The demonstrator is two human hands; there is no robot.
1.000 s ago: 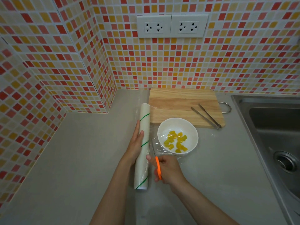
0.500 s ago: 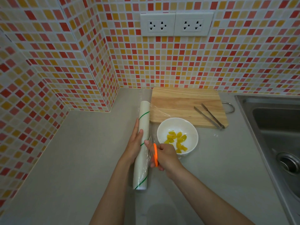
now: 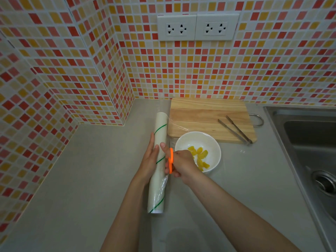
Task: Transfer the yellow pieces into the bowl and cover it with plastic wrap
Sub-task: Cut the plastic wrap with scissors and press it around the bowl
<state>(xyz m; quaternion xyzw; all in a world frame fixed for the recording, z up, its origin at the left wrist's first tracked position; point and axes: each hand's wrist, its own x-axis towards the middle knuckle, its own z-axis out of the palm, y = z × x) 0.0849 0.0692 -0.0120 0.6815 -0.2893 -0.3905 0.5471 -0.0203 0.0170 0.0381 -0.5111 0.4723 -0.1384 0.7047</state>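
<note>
A white bowl holds several yellow pieces and sits on the grey counter just in front of the cutting board. Clear plastic film is stretched from the roll over the bowl. The plastic wrap roll, white with green stripes, lies lengthwise left of the bowl. My left hand rests flat on the roll's left side. My right hand grips orange-handled scissors along the roll's right edge, between roll and bowl. The blades are hidden by my hand.
A wooden cutting board lies behind the bowl with metal tongs on its right part. A steel sink fills the right side. Tiled walls close off the back and left.
My right hand with the scissors has moved away from me along the roll's right edge, from near its lower part to its middle. The left hand has stayed on the roll.
</note>
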